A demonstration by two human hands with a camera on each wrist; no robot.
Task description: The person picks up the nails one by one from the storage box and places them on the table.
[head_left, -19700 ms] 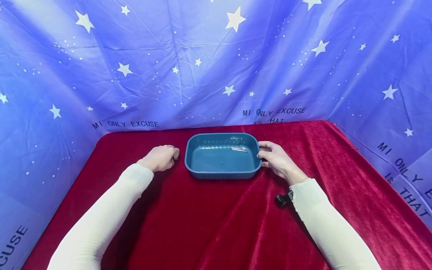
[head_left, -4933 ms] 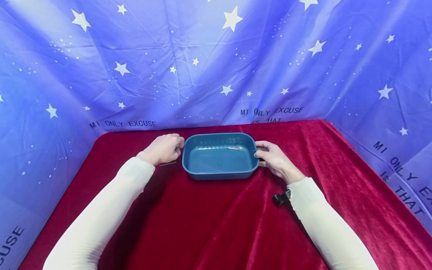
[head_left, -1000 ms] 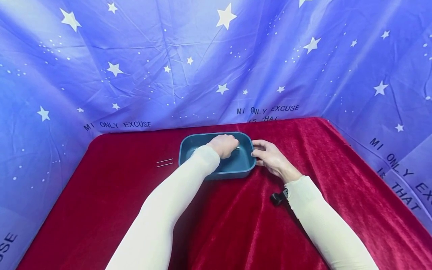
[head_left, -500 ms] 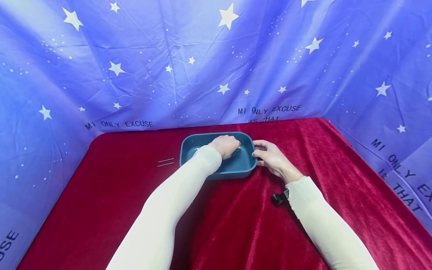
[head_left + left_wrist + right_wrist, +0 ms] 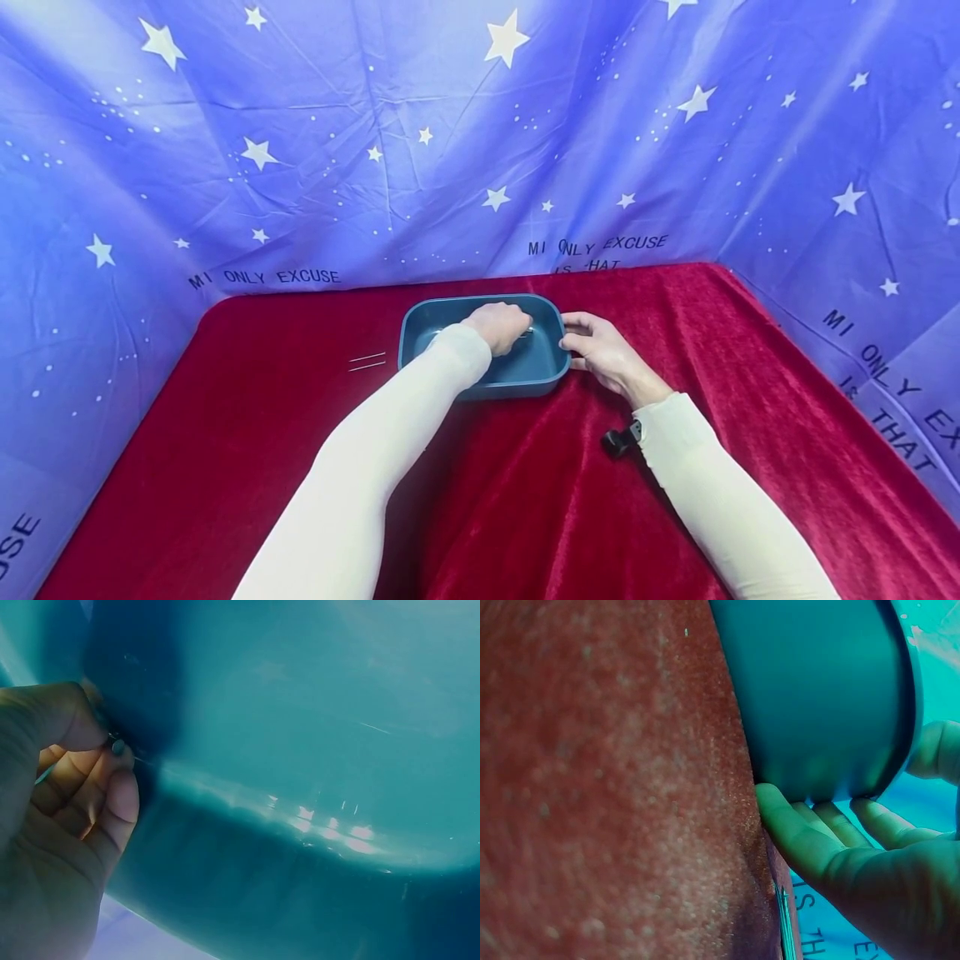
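A dark teal plastic basin [image 5: 517, 385] stands on the red velvet cloth. My left hand [image 5: 498, 327] reaches down inside it, near its right half. In the left wrist view, the thumb and fingers of the left hand [image 5: 71, 772] pinch a small thin metal rod [image 5: 118, 747]; most of its length is hidden. On the cloth left of the basin lie two thin metal rods [image 5: 367, 365], roughly parallel. My right hand [image 5: 606, 350] holds the basin's right end, thumb at the rim and fingers against the outer wall [image 5: 817, 697], as the right wrist view shows.
Red velvet cloth [image 5: 240, 433] covers the table. A blue curtain [image 5: 420, 192] with white stars and lettering hangs behind and at both sides. A black strap device [image 5: 619, 442] sits at the right wrist.
Earlier my left hand was left of the basin, with rods lying inside it. Now two rods lie on the cloth and that hand is in the basin. The right hand keeps its hold.
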